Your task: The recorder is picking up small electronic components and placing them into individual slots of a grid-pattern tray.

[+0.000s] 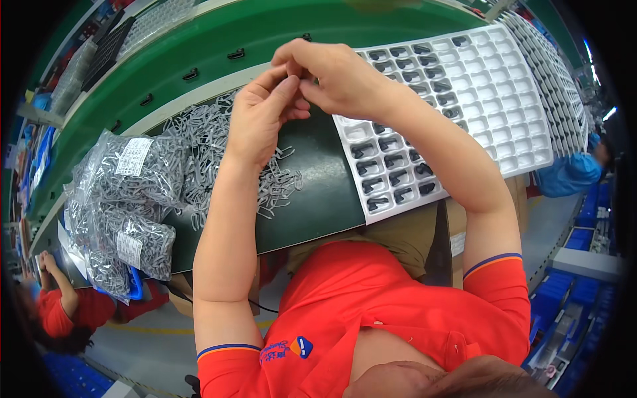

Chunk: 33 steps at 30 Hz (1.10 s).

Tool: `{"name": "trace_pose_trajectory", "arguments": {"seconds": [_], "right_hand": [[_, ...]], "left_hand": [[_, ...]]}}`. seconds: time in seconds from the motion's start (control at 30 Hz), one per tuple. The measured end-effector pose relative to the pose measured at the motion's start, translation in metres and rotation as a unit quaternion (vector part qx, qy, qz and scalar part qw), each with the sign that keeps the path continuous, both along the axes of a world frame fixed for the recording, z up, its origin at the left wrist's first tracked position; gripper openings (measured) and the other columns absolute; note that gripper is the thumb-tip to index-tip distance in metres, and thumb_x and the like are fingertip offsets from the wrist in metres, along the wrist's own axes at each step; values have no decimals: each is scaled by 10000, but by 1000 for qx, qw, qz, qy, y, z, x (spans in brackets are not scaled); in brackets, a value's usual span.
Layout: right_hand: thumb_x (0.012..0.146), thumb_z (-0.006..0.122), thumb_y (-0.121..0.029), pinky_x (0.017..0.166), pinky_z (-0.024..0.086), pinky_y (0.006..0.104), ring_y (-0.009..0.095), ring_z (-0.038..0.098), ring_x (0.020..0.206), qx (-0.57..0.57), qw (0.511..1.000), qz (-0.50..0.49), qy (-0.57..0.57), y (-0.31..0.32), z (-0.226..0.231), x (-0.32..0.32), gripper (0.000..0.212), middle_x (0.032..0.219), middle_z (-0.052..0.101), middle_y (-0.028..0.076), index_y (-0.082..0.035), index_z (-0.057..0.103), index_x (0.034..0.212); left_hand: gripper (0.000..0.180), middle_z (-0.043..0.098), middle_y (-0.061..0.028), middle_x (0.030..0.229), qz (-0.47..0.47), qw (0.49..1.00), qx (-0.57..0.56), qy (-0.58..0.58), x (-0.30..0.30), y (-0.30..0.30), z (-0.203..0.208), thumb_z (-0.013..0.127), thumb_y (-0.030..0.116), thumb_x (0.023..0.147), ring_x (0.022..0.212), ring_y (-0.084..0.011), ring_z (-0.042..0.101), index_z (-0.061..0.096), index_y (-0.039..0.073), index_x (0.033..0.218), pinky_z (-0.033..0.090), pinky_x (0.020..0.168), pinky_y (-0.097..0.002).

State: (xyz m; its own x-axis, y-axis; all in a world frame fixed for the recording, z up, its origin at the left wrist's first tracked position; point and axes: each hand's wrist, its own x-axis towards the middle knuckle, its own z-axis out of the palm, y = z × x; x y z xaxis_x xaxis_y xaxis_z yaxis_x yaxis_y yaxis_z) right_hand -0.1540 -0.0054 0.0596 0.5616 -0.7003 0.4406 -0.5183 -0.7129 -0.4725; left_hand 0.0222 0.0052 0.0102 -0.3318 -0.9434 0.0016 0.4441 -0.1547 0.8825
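Over the far side of the dark green worktop (pixel 318 179), my two hands meet at the fingertips. My left hand (pixel 255 119) has its thumb and fingers pinched together. Fingers bent, my right hand (pixel 342 76) closes in from the right. Whatever sits between the fingertips is hidden. Loose small grey hook-shaped pieces (pixel 206 142) lie heaped left of my left forearm, with more scattered just right of it. Beneath my right forearm is a white moulded tray (pixel 524 116). Small black parts (pixel 395 160) fill many of its left pockets; most right-hand pockets are bare.
Clear plastic bags (pixel 126 179) of grey pieces are stacked at the worktop's left end. Beyond lies a green conveyor belt (pixel 265 40) carrying spaced black parts (pixel 190 73). Stacked white trays (pixel 554 86) stand far right. Other people, one in red (pixel 63 308), one in blue (pixel 570 172), are nearby.
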Motion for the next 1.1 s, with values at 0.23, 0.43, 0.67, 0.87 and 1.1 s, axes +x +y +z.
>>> {"name": "trace_pose_trajectory", "arguments": {"seconds": [0.23, 0.43, 0.67, 0.87, 1.1], "right_hand": [[819, 723, -67, 722, 535, 377, 305, 670, 818, 76, 995, -38, -58, 12, -34, -1, 166, 857, 670, 134, -20, 674, 970], [812, 740, -107, 723, 526, 417, 340, 655, 797, 149, 983, 50, 91, 32, -60, 24, 112, 846, 668, 145, -17, 695, 862], [802, 733, -96, 741, 515, 436, 349, 651, 822, 198, 969, 48, 141, 29, -48, 27, 115, 839, 659, 155, -11, 685, 863], [805, 674, -35, 788, 522, 424, 334, 667, 879, 279, 953, -20, 121, 29, -27, 8, 149, 903, 672, 174, 7, 676, 948], [789, 610, 26, 819, 548, 412, 360, 693, 908, 181, 980, 14, 88, 26, -40, 6, 242, 937, 717, 195, 3, 715, 1006]], "left_hand": [[237, 697, -91, 985, 127, 982, -122, -69, 8, -8, -4, 595, 90, 991, 799, -114, 656, 631, -10, 1203, 557, 711, -246], [219, 699, -100, 1007, 120, 987, -96, -55, 6, -6, -5, 576, 92, 997, 821, -127, 654, 634, -7, 1183, 561, 720, -269], [185, 682, -63, 1005, 161, 969, -153, -109, 6, -4, -2, 547, 88, 1000, 847, -105, 624, 638, 2, 1136, 519, 710, -242], [218, 606, 6, 906, 136, 956, -197, -168, 5, -2, 0, 522, 60, 987, 760, -53, 525, 648, 64, 1165, 442, 659, -208], [238, 564, 20, 836, 139, 961, -172, -166, 0, 4, 8, 491, 52, 992, 704, -37, 475, 656, 84, 1161, 422, 620, -205]]}}
